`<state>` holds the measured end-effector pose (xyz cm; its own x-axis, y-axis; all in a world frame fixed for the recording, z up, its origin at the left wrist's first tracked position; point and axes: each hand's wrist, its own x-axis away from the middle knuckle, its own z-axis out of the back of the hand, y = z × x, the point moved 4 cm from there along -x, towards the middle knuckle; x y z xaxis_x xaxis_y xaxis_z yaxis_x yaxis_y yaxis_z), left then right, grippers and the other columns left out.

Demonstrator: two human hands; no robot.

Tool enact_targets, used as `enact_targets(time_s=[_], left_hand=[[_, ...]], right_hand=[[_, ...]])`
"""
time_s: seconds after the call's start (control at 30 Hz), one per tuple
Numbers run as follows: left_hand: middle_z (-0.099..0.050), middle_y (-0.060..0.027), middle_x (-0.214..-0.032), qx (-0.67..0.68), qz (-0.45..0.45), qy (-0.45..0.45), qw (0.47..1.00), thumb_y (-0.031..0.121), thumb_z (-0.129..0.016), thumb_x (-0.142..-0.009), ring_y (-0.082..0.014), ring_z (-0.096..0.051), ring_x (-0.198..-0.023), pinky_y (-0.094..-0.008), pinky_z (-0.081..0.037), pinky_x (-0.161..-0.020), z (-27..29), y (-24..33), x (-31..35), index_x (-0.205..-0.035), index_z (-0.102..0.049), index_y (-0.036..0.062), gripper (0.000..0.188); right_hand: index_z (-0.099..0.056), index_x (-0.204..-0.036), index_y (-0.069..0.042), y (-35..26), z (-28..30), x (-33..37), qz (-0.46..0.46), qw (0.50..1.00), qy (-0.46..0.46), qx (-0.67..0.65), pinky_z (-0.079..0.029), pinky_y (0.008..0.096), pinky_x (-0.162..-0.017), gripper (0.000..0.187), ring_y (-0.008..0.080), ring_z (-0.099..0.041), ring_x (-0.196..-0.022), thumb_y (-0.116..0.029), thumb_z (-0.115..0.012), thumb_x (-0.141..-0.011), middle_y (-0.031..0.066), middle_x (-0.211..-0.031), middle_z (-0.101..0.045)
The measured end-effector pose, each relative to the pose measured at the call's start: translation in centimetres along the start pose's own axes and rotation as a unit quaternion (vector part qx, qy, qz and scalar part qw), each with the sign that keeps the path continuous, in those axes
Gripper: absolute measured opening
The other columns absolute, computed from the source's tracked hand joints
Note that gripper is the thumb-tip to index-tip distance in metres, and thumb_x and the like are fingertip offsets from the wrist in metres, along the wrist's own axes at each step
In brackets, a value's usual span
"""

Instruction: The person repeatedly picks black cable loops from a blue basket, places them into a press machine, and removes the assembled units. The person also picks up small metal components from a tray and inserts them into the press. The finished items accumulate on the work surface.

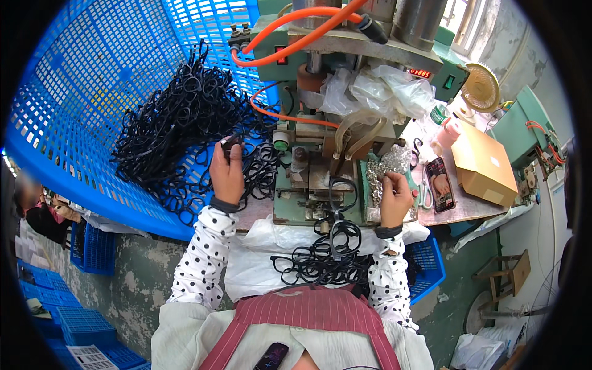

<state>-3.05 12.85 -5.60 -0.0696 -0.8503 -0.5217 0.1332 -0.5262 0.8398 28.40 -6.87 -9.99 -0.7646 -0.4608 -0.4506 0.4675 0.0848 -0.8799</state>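
Observation:
My left hand [227, 175] is closed around a black eyeglass frame [232, 145] at the near side of a big blue basket [74, 179]. Behind it, a tangled heap of black eyeglass frames [166, 117] spills toward the machine. My right hand [395, 193] has its fingertips pinched together at a pile of small shiny metal parts [375, 180]; anything between those fingers is too small to make out. Between my hands stands a green press machine [290, 206], with a black frame hanging at its front. More black frames [314, 262] lie on white plastic over my lap.
Orange air hoses [290, 18] and clear plastic bags [376, 92] hang on the machine. On the right of the table are scissors [425, 192], a phone [439, 185] and a cardboard box [484, 163]. A smaller blue crate [427, 265] stands below, near a wooden stool [509, 277].

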Motion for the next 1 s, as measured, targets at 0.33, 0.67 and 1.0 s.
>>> enact_targets(time_s=[0.33,0.67,1.0], left_hand=[[-0.062,-0.0118,-0.104,0.092,-0.126,-0.149,0.976,0.016,-0.058,-0.097,-0.0152,-0.060,-0.086,-0.0265,-0.049,-0.077,-3.2,13.1,3.8,-0.118,-0.055,-0.0032,0.029],[-0.069,-0.0076,-0.086,0.106,-0.078,-0.105,0.986,0.017,-0.056,-0.099,-0.0080,-0.055,-0.069,-0.0214,-0.045,-0.066,-4.8,13.2,1.1,-0.114,-0.058,-0.0005,0.023],[-0.069,-0.0072,-0.087,0.104,-0.072,-0.131,0.983,0.020,-0.057,-0.099,-0.0084,-0.056,-0.071,-0.0220,-0.046,-0.067,-4.5,13.4,1.0,-0.113,-0.059,0.0002,0.024]], right_hand=[[-0.062,-0.093,0.000,-6.2,-2.3,0.6,0.069,0.996,-0.022,-0.043,-0.049,0.0275,-0.065,0.006,0.0163,-0.061,-0.070,0.001,-0.063,-0.087,0.0088,-0.084,-0.066],[-0.066,-0.092,-0.002,-9.8,-5.0,3.3,0.087,0.996,-0.006,-0.036,-0.048,0.0323,-0.073,0.025,0.0236,-0.061,-0.082,0.002,-0.077,-0.070,0.0103,-0.086,-0.058],[-0.060,-0.106,-0.001,-8.6,-6.4,3.4,0.046,0.996,0.008,-0.073,-0.047,0.0349,-0.076,0.046,0.0240,-0.060,-0.082,-0.001,-0.081,-0.066,0.0096,-0.090,-0.059]])
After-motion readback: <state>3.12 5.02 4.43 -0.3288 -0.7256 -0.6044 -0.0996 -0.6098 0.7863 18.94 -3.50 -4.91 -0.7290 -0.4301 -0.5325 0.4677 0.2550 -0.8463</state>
